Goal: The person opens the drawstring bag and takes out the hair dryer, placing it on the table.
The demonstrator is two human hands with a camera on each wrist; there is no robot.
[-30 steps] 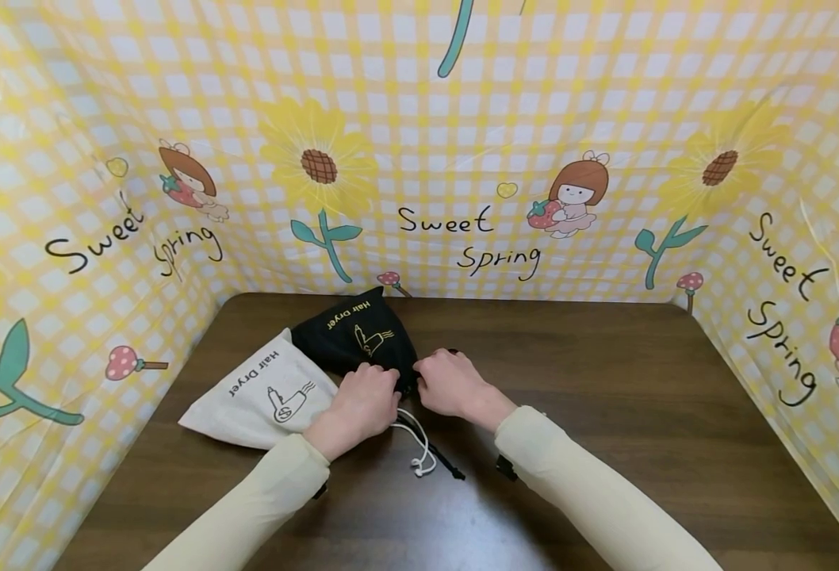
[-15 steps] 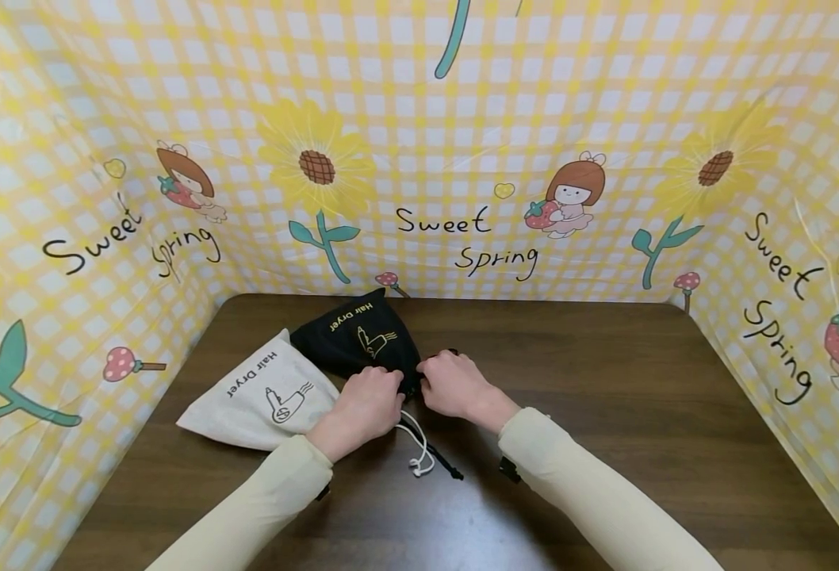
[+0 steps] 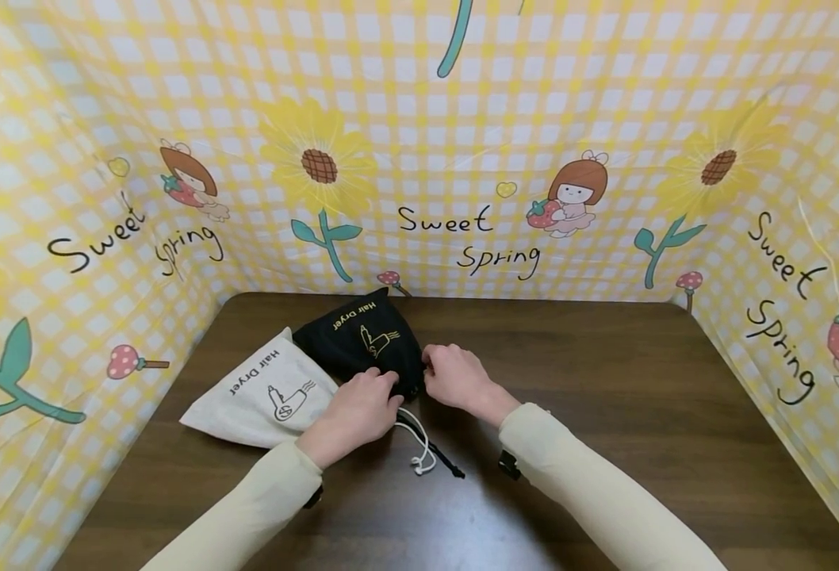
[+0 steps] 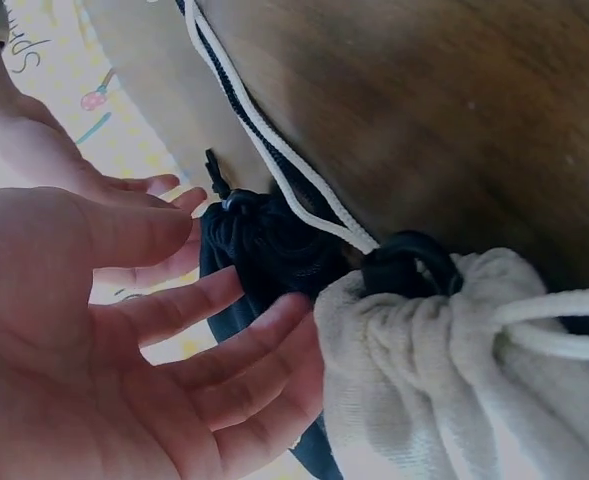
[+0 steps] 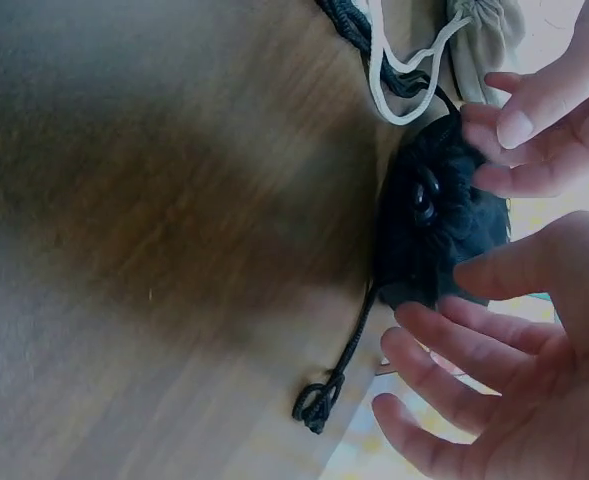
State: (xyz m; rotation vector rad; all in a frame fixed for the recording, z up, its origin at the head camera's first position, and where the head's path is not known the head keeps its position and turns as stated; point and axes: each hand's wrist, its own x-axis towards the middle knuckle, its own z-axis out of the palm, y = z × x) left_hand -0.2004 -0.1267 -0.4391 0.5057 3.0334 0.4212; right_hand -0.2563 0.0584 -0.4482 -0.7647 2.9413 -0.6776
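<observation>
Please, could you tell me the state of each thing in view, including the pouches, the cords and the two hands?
black pouch: lying down, neck gathered
white pouch: lying down, neck gathered
white cord: slack, looped
black cord: knotted at its end
left hand: fingers relaxed, by the black pouch
right hand: fingers relaxed, by the black pouch
patterned cloth: hanging, slightly creased

Black bag (image 3: 358, 339), off-white bag (image 3: 262, 392).

Holds the left arm (image 3: 244, 507) and the right arm (image 3: 594, 480) out in front, slanting in toward each other. Has the left hand (image 3: 358, 412) and the right hand (image 3: 458, 381) close but not touching, with their backs facing up. Has the fingers (image 5: 464, 345) of both bent just a little, loose and slightly spread.
</observation>
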